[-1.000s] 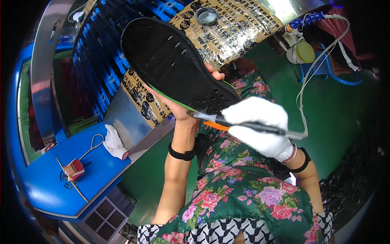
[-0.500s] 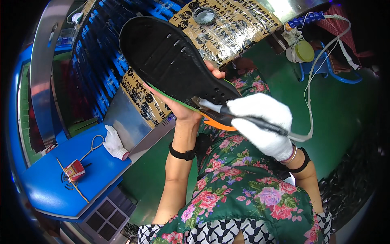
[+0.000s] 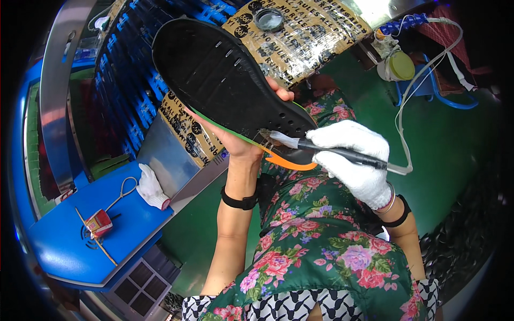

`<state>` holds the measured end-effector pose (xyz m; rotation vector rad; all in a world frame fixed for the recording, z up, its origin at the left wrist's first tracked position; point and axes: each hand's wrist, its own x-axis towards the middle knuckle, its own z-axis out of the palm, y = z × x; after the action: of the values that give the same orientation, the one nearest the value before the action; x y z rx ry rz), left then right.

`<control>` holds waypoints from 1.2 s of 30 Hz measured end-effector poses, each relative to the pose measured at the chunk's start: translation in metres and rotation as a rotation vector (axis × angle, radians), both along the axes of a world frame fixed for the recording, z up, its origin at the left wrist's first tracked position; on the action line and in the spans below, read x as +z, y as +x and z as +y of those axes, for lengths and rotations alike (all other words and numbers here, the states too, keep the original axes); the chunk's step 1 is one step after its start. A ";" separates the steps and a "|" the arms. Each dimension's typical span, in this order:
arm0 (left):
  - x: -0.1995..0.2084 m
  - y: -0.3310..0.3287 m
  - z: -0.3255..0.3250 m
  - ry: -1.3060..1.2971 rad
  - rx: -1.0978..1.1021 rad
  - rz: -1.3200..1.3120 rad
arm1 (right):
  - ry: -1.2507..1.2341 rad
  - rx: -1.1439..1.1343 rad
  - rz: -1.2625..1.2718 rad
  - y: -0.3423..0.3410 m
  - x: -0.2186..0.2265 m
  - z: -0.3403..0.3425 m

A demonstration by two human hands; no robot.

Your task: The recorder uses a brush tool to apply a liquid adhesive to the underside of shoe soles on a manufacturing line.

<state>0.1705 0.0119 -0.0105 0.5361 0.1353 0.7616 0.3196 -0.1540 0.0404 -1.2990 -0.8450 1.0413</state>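
A black shoe sole point(image 3: 214, 80) with a green and orange edge is tilted in front of me, its broad end up at the left. My bare left hand point(image 3: 241, 142) grips it from beneath, with fingertips showing over the far edge and the thumb along the near one. In a white knit glove, my right hand point(image 3: 353, 155) is closed round a black-handled brush point(image 3: 342, 154) with a thin hose leading off its rear end. The brush's bristles touch the sole near its narrow end, beside several small round holes.
Behind the sole is a tape-covered cardboard surface point(image 3: 316, 40) bearing a small round dish point(image 3: 269, 20). A conveyor point(image 3: 123, 80) with blue parts runs at the left. On a blue machine top point(image 3: 59, 241) lie a white glove point(image 3: 151, 187) and a red box point(image 3: 99, 223). A clear hose point(image 3: 409, 112) loops at the right.
The brush tip has shifted slightly right along the sole, and my right hand has moved a little right with it. The sole has moved slightly up and left in my left hand.
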 end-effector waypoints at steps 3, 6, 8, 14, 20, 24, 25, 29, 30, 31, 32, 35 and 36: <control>-0.004 -0.002 0.003 0.019 -0.022 0.009 | 0.215 0.081 -0.354 0.004 -0.003 0.001; -0.003 -0.002 0.002 0.022 -0.034 -0.006 | -0.169 0.112 0.199 0.006 0.011 -0.005; -0.002 -0.002 0.003 0.022 -0.032 -0.018 | -0.104 0.019 0.167 0.004 0.002 -0.004; -0.004 -0.003 0.004 0.050 -0.038 0.024 | 0.049 0.091 -0.031 0.005 -0.002 -0.008; -0.001 0.001 0.003 0.063 -0.026 0.005 | 0.188 -0.006 -0.263 0.007 -0.010 -0.009; 0.001 0.002 0.002 0.055 -0.023 -0.004 | -0.044 0.057 0.154 0.009 0.001 -0.019; 0.001 0.003 0.002 0.057 -0.017 0.000 | -0.177 0.037 0.379 0.012 0.004 -0.020; 0.001 0.004 0.004 0.071 -0.001 0.049 | 0.053 0.013 -0.167 0.013 -0.006 -0.020; 0.001 0.004 0.005 0.085 -0.003 0.054 | 0.124 0.044 -0.328 0.013 -0.005 -0.019; 0.000 0.004 0.005 0.098 -0.005 0.058 | 0.167 0.068 -0.379 0.014 -0.004 -0.019; 0.000 0.004 0.005 0.099 -0.004 0.058 | 0.169 0.069 -0.379 0.014 -0.005 -0.020; -0.001 0.006 0.004 0.093 -0.020 0.029 | 0.071 0.024 -0.044 0.016 -0.008 -0.025; -0.001 0.007 0.004 0.104 -0.015 0.050 | 0.070 0.022 -0.045 0.016 -0.008 -0.025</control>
<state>0.1772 0.0159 -0.0116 0.6543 0.1387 0.7436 0.3360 -0.1791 0.0327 -1.2605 -0.9245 0.9943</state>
